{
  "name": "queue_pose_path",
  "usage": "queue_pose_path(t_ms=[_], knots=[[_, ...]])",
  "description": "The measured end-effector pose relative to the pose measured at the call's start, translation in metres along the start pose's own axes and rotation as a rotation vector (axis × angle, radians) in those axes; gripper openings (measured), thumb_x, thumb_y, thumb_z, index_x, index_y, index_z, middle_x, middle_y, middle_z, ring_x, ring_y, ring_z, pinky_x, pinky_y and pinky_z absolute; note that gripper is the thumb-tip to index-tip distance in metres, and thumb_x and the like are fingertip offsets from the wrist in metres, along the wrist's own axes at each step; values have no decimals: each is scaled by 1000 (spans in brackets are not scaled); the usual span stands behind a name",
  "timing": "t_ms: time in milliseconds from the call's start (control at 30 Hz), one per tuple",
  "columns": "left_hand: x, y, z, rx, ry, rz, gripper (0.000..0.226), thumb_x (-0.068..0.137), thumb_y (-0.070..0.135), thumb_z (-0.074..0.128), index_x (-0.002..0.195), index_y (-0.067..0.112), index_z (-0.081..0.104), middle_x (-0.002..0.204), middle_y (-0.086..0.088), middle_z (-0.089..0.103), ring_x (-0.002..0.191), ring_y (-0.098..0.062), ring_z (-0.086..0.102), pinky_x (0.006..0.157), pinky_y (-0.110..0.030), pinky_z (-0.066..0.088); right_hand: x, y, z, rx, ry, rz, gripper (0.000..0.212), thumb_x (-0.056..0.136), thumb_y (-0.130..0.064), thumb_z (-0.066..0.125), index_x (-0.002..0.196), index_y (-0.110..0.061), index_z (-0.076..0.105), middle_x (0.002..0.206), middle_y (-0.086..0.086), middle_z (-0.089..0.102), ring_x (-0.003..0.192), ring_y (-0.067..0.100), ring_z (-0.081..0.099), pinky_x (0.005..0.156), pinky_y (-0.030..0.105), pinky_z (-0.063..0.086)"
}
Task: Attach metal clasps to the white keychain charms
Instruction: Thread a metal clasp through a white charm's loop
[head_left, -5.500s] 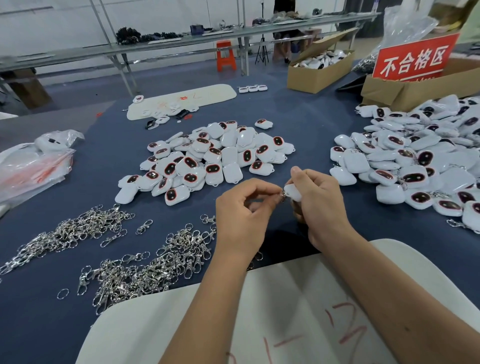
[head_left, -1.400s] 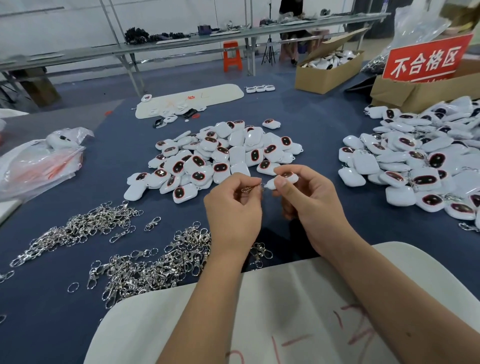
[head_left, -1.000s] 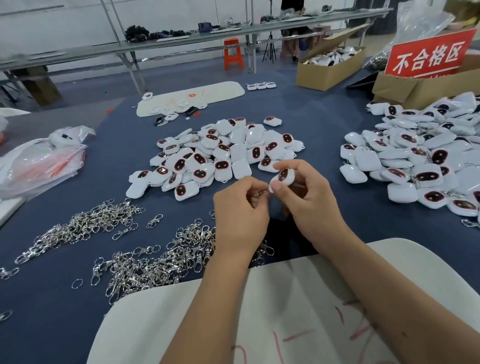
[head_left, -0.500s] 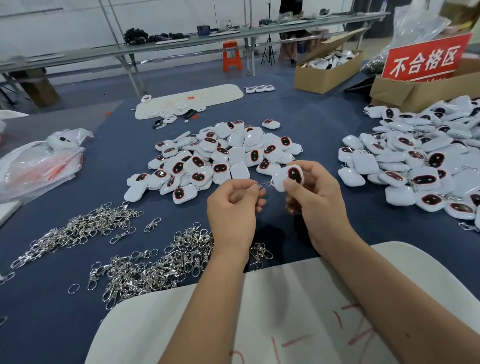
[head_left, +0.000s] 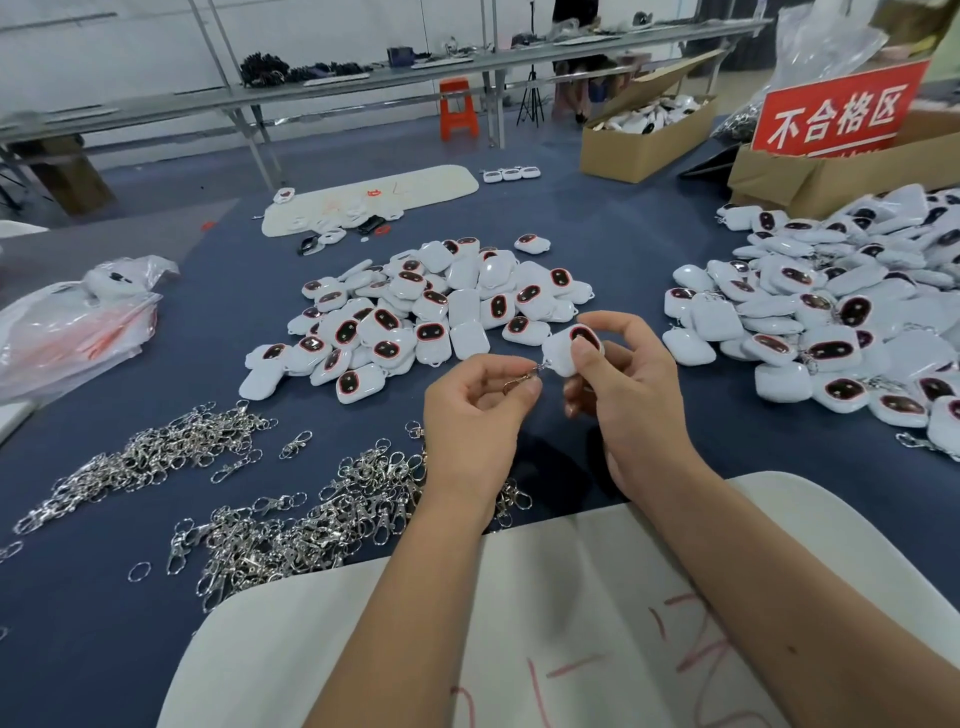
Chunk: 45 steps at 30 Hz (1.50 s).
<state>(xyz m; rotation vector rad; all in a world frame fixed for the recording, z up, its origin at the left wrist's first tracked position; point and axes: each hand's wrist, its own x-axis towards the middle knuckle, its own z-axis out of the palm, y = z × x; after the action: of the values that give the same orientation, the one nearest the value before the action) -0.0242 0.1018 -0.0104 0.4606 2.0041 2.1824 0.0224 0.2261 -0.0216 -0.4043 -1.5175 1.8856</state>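
Blue tabletop (head_left: 623, 249); charm (head_left: 563, 351) between hands (head_left: 550, 395).

A red sign (head_left: 837, 110) with white Chinese characters reads 不合格区; it stands tilted in an open cardboard box (head_left: 826, 174) at the far right of the worktop. On the white board (head_left: 571, 623) at the near edge of the worktop, under the forearms, there are pink-red handwritten strokes, partly hidden and cut off by the frame, so they cannot be read. The far white board (head_left: 415, 189) carries small red marks too faint and small to make out
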Motion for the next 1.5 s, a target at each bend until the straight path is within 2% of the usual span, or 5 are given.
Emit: queue_pose_path(t_ms=[400, 600, 833, 1333, 1500], knots=[[3, -1, -2, -79, 52, -11, 12, 88, -2, 74, 91, 9, 75, 82, -7, 77, 70, -12, 71, 66, -17, 53, -5, -3, 3, -193, -126, -25, 10, 81, -18, 57, 89, -18, 63, 73, -1, 62, 57, 15, 52, 45, 31, 46], [4, -1, -5, -138, 68, 25, 18, 86, -3, 75, 87, 15, 76, 81, -3, 77, 75, -9, 71, 69, -18, 53, -7, -3, 6, -301, -274, -63, 26, 101, -26, 53, 91, -24, 77, 68, -13, 63, 62, 3, 52, 53, 18, 43], [6, -1, -9, -41, 31, 93, 20, 83, 1, 80, 85, 21, 79, 85, 1, 77, 83, -12, 69, 79, -24, 54, -5, -7, 3, -189, -314, 2, 16, 92, -27, 63, 84, -22, 76, 69, -6, 65, 62, 6, 51, 57, 16, 41], [6, 6, -13, 24, -34, 161, 15, 80, -4, 80, 85, 11, 79, 84, 0, 78, 83, -12, 74, 75, -19, 57, -3, -8, 0, -206, -292, 90, 25, 98, -21, 64, 74, -24, 70, 72, -3, 66, 64, 13, 63, 67, 41, 60], [6, 3, -15, 165, -55, 236, 20, 80, -4, 79, 80, 16, 79, 86, 5, 75, 85, -16, 71, 80, -29, 58, -2, -7, 3, -258, -277, 97, 24, 107, -11, 53, 85, -10, 63, 79, -1, 65, 67, 12, 64, 65, 34, 62]])
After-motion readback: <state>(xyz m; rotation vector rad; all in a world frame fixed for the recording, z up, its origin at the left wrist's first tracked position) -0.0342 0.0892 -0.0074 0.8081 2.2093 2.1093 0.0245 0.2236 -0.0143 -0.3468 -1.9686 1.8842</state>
